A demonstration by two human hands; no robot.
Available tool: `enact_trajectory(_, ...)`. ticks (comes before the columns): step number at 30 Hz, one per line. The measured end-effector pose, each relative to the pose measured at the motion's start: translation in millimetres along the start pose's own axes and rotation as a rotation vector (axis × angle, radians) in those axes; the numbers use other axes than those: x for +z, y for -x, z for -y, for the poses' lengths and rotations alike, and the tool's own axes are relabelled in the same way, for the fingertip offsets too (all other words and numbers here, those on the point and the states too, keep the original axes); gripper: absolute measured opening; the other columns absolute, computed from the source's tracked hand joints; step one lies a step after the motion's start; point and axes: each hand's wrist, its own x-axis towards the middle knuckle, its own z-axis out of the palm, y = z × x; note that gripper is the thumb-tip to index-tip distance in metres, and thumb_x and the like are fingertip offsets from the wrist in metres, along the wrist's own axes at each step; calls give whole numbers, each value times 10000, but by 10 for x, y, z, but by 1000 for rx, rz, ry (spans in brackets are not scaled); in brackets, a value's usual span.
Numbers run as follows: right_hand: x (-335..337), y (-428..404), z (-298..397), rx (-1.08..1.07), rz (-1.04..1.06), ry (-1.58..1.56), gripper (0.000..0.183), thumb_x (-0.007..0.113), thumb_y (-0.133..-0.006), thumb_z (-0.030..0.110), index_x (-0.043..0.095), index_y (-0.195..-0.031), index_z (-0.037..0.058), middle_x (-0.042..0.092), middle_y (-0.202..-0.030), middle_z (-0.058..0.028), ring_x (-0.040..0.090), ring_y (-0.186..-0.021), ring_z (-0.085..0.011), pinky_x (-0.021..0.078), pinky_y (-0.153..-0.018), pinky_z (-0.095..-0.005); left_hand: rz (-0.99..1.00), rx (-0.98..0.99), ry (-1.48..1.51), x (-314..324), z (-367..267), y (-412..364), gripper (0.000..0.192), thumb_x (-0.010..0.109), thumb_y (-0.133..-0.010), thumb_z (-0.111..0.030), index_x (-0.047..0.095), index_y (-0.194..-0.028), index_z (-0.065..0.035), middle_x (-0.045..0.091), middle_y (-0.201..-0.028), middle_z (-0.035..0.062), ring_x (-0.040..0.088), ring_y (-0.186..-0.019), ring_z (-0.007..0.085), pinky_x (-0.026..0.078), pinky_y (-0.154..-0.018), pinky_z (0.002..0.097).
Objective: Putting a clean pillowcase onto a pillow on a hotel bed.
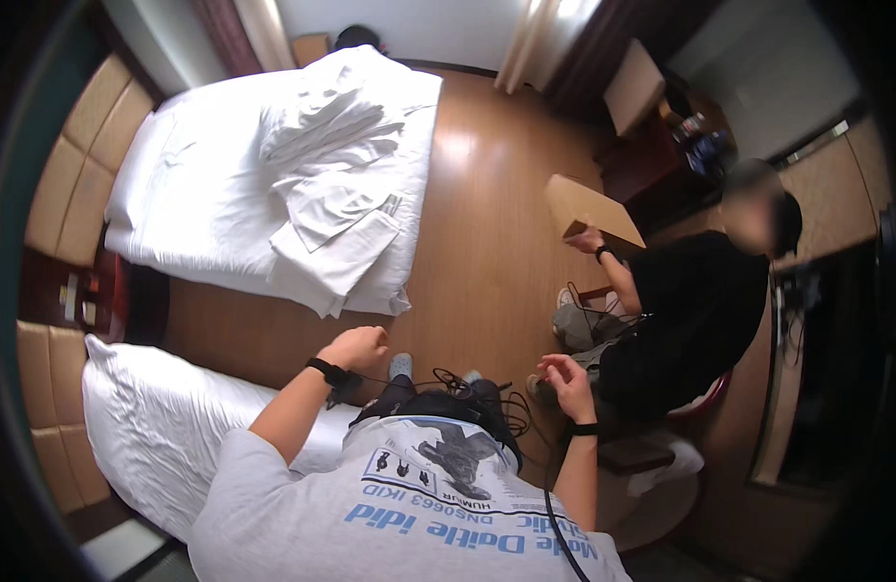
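My left hand point(356, 348) hangs in the air near the front corner of the white-covered bed point(193, 196), apart from it. Its back faces up and its fingers curl down, so the palm is hidden. A black band with a small device point(335, 375) circles the left wrist. On the other side of my body, my right hand point(570, 385) is raised with fingers apart and nothing in them. That wrist wears a black band point(583, 429). Crumpled white linen point(339, 153) lies heaped on the bed, with a folded white cloth point(339, 251) at its near edge.
A seated person in black point(695, 320) at my right holds a cardboard box point(593, 211). Loose black cables point(517, 415) hang about my legs. A second white bed point(179, 415) stands close at my left. Wood-look flooring point(477, 291) runs between bed and person.
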Motion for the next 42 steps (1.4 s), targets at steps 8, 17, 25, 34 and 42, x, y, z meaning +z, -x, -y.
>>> enact_trajectory(8,-100,-1544,198,-25,14,60,155,522,-953,103,602,-1055,18,664,-937,-62,630,-792,-118,499,-708,-250,-280,-261,842,663,1071,-390,283,548,-885,-194,628,-1086,-11,688,-890,142,666,-789,212,520,-709,314)
enact_trajectory(17,-203,-2953,459,-55,295,22,168,538,-945,96,603,-1067,1,680,-933,-61,627,-816,-113,496,-722,-235,-14,-596,713,1609,1996,-294,209,540,-858,-147,694,-878,-7,702,-788,80,668,-739,169,529,-682,303)
enact_trajectory(25,-402,-4201,934,-85,344,97,171,526,-959,120,600,-1068,12,674,-933,-73,642,-783,-134,507,-688,-251,-767,-712,1363,394,1492,-1611,310,559,-934,-304,566,-1135,-68,668,-954,42,625,-789,119,492,-595,266)
enact_trajectory(34,-384,-5798,1835,-122,377,324,178,521,-956,108,588,-1088,9,665,-947,-76,636,-817,-127,505,-716,-250,-589,-833,1633,-76,1947,-3147,313,526,-919,-342,571,-1063,-69,643,-950,58,609,-778,152,471,-591,307)
enact_trajectory(42,-779,-6541,2374,-114,120,168,190,505,-972,124,592,-1091,4,661,-947,-72,632,-807,-126,505,-715,-254,-378,-628,1428,-1809,2070,-4390,333,516,-946,-306,579,-1151,-51,685,-979,68,649,-753,136,486,-586,278)
